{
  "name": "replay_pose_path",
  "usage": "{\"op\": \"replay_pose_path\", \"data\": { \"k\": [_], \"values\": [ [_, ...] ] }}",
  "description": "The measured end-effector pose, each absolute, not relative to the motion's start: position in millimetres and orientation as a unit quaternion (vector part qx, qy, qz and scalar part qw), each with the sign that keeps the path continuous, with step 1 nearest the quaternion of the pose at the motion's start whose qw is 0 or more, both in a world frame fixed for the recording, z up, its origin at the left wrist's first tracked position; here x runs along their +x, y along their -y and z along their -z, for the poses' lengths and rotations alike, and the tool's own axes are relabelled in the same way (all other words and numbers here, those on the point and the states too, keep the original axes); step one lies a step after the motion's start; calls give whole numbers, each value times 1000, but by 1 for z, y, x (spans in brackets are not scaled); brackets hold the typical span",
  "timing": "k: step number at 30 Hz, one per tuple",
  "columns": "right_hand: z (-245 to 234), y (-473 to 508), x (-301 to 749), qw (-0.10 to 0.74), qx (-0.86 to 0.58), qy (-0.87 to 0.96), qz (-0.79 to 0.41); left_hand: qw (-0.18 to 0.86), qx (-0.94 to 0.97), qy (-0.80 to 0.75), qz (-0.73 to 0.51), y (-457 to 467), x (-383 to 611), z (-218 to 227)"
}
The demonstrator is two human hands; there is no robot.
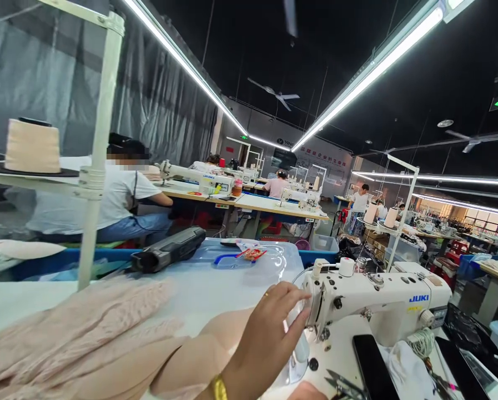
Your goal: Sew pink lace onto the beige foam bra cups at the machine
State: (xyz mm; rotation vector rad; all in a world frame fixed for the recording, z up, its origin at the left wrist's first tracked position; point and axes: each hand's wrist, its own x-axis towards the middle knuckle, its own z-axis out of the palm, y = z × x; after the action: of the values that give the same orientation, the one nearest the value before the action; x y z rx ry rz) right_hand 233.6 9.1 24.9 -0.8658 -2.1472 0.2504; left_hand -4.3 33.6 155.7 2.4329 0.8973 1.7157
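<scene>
My left hand (pixel 269 333), with a gold bracelet and a ring, reaches up to the needle end of a white JUKI sewing machine (pixel 382 300). Its fingers are bent and its thumb stands apart from them. The fingertips overlap the machine head's end cover; whether they touch it I cannot tell. No held thing shows. Only a sliver of my right hand (pixel 307 391) appears at the bottom edge, its fingers hidden. Beige fabric (pixel 190 361) lies left of my left hand, joined by lacy pink fabric (pixel 78 328). Thread snips (pixel 342 383) lie near my right hand.
A black phone (pixel 372 366) and coiled cord (pixel 421 343) lie by the machine. Behind the fabric sit a clear plastic lid (pixel 232 278) and a dark grey device (pixel 169 250). A thread stand post (pixel 99 150) rises at left. A co-worker (pixel 107 200) sits beyond.
</scene>
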Motion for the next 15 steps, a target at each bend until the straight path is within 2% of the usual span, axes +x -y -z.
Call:
{"op": "replay_pose_path", "data": {
  "k": [2, 4, 6, 10, 14, 15],
  "values": [
    [-39, -4, 276, 435, -365, 819, -87, 61, 777, -294, -553, -39, 10, -156],
    [-46, 4, 316, 518, -394, 758, -53, 107, 766, -307, -554, -41, 19, -155],
    [-48, 14, 347, 542, -416, 729, -42, 143, 754, -316, -558, -40, 24, -155],
    [-56, 32, 364, 465, -465, 748, -83, 186, 742, -323, -556, -36, 26, -157],
    [-64, 23, 312, 421, -461, 775, -100, 230, 719, -346, -556, -38, 33, -162],
    [-63, 17, 292, 386, -441, 804, -106, 239, 711, -352, -559, -39, 35, -164]
  ]
}}
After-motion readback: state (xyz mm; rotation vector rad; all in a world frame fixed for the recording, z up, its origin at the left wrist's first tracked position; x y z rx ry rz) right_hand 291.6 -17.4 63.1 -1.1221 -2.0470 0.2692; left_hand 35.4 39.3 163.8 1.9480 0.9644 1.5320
